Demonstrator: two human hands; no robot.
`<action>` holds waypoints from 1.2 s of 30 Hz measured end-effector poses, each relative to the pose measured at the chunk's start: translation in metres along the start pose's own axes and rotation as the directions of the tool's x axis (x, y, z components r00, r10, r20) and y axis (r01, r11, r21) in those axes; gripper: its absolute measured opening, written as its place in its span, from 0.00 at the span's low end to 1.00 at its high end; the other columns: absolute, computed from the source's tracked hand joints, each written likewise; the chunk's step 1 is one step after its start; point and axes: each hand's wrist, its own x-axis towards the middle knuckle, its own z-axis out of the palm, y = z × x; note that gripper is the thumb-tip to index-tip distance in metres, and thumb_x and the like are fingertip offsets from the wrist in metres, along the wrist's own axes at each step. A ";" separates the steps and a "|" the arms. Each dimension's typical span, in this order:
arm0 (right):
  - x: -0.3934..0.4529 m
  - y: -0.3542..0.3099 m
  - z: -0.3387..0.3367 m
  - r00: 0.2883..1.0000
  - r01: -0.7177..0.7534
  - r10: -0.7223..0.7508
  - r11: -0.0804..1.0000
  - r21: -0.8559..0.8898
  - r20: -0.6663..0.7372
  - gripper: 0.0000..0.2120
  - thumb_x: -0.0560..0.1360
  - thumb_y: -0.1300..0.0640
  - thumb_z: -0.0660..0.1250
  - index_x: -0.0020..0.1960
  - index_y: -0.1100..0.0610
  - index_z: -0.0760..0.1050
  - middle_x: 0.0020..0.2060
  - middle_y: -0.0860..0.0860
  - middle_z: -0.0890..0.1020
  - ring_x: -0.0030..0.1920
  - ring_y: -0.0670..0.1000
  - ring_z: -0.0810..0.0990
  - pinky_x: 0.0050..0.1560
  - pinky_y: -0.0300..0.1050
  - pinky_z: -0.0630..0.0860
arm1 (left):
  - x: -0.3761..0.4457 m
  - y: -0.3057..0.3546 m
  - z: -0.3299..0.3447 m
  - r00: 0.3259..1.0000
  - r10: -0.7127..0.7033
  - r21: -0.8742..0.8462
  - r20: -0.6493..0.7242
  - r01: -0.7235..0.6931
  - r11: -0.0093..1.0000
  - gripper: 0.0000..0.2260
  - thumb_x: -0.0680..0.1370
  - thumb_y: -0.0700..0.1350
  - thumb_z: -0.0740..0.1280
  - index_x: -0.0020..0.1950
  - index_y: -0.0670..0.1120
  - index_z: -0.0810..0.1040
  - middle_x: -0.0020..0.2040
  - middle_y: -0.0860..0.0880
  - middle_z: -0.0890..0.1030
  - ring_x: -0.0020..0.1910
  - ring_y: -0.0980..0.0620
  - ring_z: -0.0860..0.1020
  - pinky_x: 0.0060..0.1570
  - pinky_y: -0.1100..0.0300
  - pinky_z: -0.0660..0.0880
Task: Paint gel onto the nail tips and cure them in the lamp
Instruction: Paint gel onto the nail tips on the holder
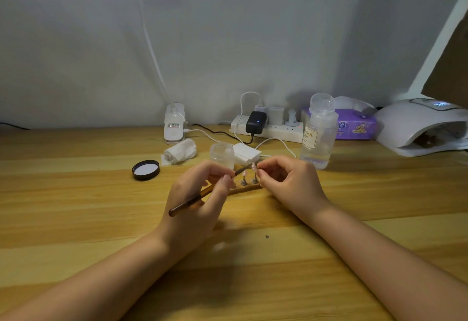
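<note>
Left hand [200, 194] grips brush [202, 194] mid-handle; right hand [286, 181] pinches nail tip [253, 167] between grips. Tip likely light, thin, slippery; hold edges, avoid wet gel.

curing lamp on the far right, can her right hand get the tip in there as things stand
Probably yes. The curing lamp sits on the right hand's own side with its opening facing the desk's middle; only the clear bottle stands near that path, and going in front of it looks easy.

Hands: two, left [200, 194], right [288, 181]
Brush [202, 195]: one
Nail tips on stands [249, 176]: at least two
Jar [222, 155]: one
Black lid [146, 170]: one
Pump bottle [319, 133]: one
Curing lamp [420, 125]: one
Power strip [268, 131]: one
Tissue pack [354, 124]: one
</note>
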 end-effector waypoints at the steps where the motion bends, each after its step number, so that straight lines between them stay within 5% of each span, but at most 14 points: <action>1: 0.000 0.000 0.000 1.000 -0.001 0.001 1.000 -0.002 -0.004 0.08 0.71 0.64 0.72 0.47 0.54 0.82 0.37 0.48 0.84 0.38 0.45 0.82 0.42 0.41 0.80 | 0.000 0.001 0.000 1.000 -0.008 -0.002 -0.004 0.008 1.000 0.11 0.77 0.49 0.63 0.48 0.43 0.80 0.41 0.49 0.83 0.43 0.51 0.82 0.42 0.50 0.78; 11: -0.001 -0.002 0.000 0.999 -0.035 0.035 0.999 0.000 -0.016 0.07 0.71 0.64 0.73 0.46 0.54 0.83 0.37 0.48 0.84 0.38 0.45 0.82 0.43 0.39 0.80 | 0.000 -0.002 0.001 0.999 -0.008 0.070 0.046 0.005 0.998 0.13 0.77 0.51 0.64 0.51 0.44 0.82 0.44 0.50 0.84 0.45 0.53 0.82 0.45 0.62 0.75; 18: -0.001 -0.002 -0.001 1.000 -0.003 0.003 1.000 -0.009 -0.009 0.08 0.72 0.64 0.72 0.47 0.53 0.82 0.37 0.47 0.84 0.37 0.43 0.82 0.41 0.34 0.78 | -0.001 0.001 0.000 0.999 0.018 0.030 0.039 -0.019 0.999 0.11 0.76 0.49 0.63 0.47 0.43 0.81 0.41 0.48 0.83 0.43 0.48 0.82 0.42 0.42 0.78; 24: 0.000 -0.001 0.000 1.000 0.025 -0.025 0.999 -0.036 -0.003 0.07 0.72 0.64 0.72 0.48 0.55 0.83 0.38 0.47 0.84 0.39 0.43 0.82 0.42 0.36 0.79 | 0.001 -0.001 0.001 1.000 0.010 0.055 0.028 -0.011 0.998 0.13 0.77 0.50 0.64 0.53 0.43 0.82 0.46 0.49 0.84 0.47 0.50 0.82 0.46 0.48 0.78; 29: 0.000 -0.001 0.000 1.000 0.022 -0.022 0.999 -0.042 -0.005 0.07 0.72 0.65 0.72 0.48 0.56 0.82 0.38 0.49 0.84 0.38 0.44 0.82 0.42 0.36 0.79 | 0.000 -0.001 0.000 0.997 0.041 0.076 0.070 -0.047 0.996 0.11 0.76 0.49 0.65 0.50 0.44 0.83 0.44 0.51 0.85 0.45 0.53 0.81 0.46 0.63 0.74; 36: 0.000 -0.001 0.000 1.000 0.018 -0.019 0.999 -0.037 -0.020 0.06 0.71 0.65 0.72 0.47 0.58 0.83 0.37 0.49 0.84 0.38 0.46 0.82 0.42 0.39 0.79 | 0.001 -0.003 0.002 0.999 0.033 0.062 0.012 -0.033 0.998 0.11 0.77 0.50 0.63 0.51 0.44 0.81 0.43 0.50 0.84 0.45 0.51 0.82 0.44 0.47 0.79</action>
